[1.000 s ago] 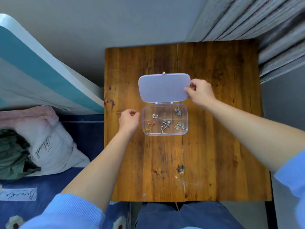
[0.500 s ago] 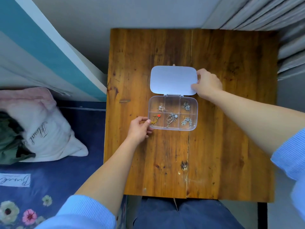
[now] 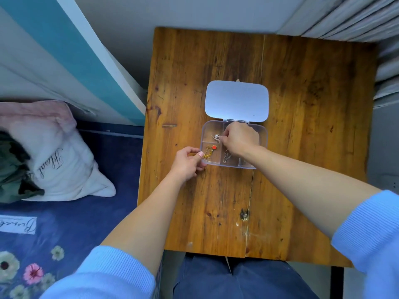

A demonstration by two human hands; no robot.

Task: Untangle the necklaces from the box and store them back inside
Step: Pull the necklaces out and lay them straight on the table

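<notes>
A clear plastic box point(image 3: 262, 134) with several compartments lies open on the wooden table point(image 3: 302, 147), its lid point(image 3: 236, 101) flat behind it. My left hand point(image 3: 187, 164) pinches the box's front left corner. My right hand point(image 3: 239, 139) reaches into the box, fingertips closed on a small silver necklace point(image 3: 217, 138) in the back left compartment. A gold chain with a red pendant point(image 3: 209, 151) lies in the front left compartment. A silver chain point(image 3: 226, 157) sits in the front middle one. My right hand hides the other compartments.
The table's left edge borders a bed with a dark blue flowered sheet point(image 3: 64, 223) and a white pillow point(image 3: 56, 160). A teal and white panel point(image 3: 75, 61) leans at the back left. Grey ribbed material point(image 3: 356, 18) sits at the back right.
My right hand left the lid and dropped into the box onto the silver necklace. My left hand stays at the box's front left corner. The camera shifted slightly.
</notes>
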